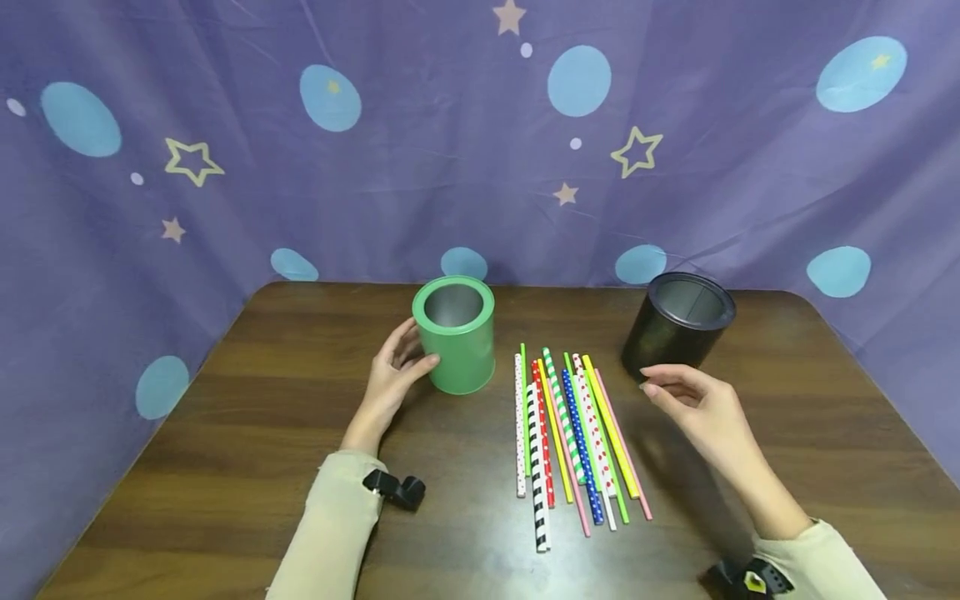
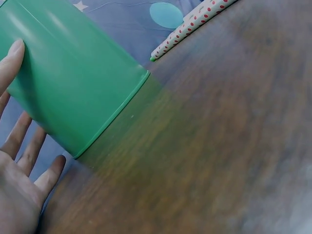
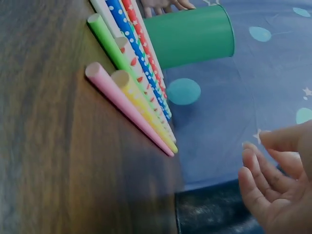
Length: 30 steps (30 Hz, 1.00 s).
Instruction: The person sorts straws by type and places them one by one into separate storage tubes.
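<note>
Curving round the smooth, round-walled green can [image 1: 462, 358], the left hand [image 1: 390, 375] rests its thumb on the front, fingers spread at the side and behind. The right hand [image 1: 701, 408], fingers loosely bent and holding nothing, hovers near the glossy black can [image 1: 663, 333]. Slender straws [image 1: 581, 446], striped, dotted and plain, lie between the hands on the wood-grained table [image 1: 247, 417].
</note>
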### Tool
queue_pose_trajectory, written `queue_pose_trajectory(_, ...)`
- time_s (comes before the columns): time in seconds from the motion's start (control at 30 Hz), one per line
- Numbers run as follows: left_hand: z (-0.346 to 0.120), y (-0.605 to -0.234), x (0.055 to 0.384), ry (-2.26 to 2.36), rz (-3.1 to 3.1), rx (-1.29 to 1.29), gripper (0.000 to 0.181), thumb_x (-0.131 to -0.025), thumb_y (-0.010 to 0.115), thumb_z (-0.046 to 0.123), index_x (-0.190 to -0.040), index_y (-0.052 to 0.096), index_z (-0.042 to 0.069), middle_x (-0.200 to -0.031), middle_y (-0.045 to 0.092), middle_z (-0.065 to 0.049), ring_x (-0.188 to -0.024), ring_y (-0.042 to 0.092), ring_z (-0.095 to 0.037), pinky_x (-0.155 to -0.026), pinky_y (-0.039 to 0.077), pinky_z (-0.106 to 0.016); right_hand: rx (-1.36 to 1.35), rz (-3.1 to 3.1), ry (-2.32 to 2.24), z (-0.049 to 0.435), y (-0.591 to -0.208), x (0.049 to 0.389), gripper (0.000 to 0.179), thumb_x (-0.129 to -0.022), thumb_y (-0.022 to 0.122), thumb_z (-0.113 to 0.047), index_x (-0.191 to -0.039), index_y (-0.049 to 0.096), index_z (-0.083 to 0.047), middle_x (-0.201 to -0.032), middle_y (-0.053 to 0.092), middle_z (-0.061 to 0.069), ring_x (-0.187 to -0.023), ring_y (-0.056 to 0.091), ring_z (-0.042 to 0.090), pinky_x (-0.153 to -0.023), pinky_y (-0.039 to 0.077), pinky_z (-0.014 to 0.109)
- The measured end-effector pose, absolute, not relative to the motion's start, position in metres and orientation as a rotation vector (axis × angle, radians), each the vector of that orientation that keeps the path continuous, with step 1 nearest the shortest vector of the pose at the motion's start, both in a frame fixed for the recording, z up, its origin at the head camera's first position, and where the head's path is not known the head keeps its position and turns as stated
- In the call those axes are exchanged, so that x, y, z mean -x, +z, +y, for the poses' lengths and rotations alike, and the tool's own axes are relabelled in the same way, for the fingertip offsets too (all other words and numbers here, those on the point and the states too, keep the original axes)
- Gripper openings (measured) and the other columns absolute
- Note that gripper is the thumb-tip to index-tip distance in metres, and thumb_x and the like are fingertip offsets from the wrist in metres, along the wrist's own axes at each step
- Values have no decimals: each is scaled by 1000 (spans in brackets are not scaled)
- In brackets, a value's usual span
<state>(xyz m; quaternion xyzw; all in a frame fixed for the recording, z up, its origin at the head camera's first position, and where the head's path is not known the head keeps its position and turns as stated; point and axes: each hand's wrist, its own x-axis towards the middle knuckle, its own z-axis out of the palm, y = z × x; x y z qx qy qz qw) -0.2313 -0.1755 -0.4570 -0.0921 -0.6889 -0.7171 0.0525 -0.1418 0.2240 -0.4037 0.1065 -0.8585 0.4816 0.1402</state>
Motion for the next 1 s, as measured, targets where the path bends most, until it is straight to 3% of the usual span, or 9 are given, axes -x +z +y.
queue_pose_trajectory(0.2, -170, -458, 232, -2197, -2067, 280, 70, -88, 66, -8, -151, 37, 6, -145, 45, -14, -128, 47, -25, -106, 39, -43, -343, -2673, 1620, 224, -405, 164, 28, -93, 69, -7, -115, 66, 9, -99, 71, 19, -78, 67, 14, -65, 56, 28)
queue_pose_trajectory(0.4, -173, -455, 235, -2185, -2081, 264, 69, -89, 66, -7, -150, 37, 5, -145, 45, -15, -129, 46, -25, -106, 39, -40, -341, -2825, 1593, 225, -419, 189, 25, -93, 67, -4, -113, 66, 11, -94, 72, 19, -78, 67, 21, -63, 56, 31)
queue_pose_trajectory(0.67, -173, -454, 235, -2189, -2092, 233, 67, -89, 64, -9, -149, 37, 1, -147, 43, -19, -129, 46, -24, -104, 40, -35, -299, -2941, 1345, 216, -433, 198, 23, -87, 75, -11, -103, 72, 5, -76, 68, 5, -63, 58, 16, -55, 48, 29)
queue_pose_trajectory(1.0, -172, -456, 233, -2195, -2084, 200, 66, -89, 63, -9, -149, 38, 0, -146, 45, -19, -124, 48, -19, -99, 42, -27, -271, -2996, 1127, 211, -431, 198, 24, -82, 79, -19, -95, 73, 0, -69, 62, 0, -63, 55, 13, -60, 46, 30)
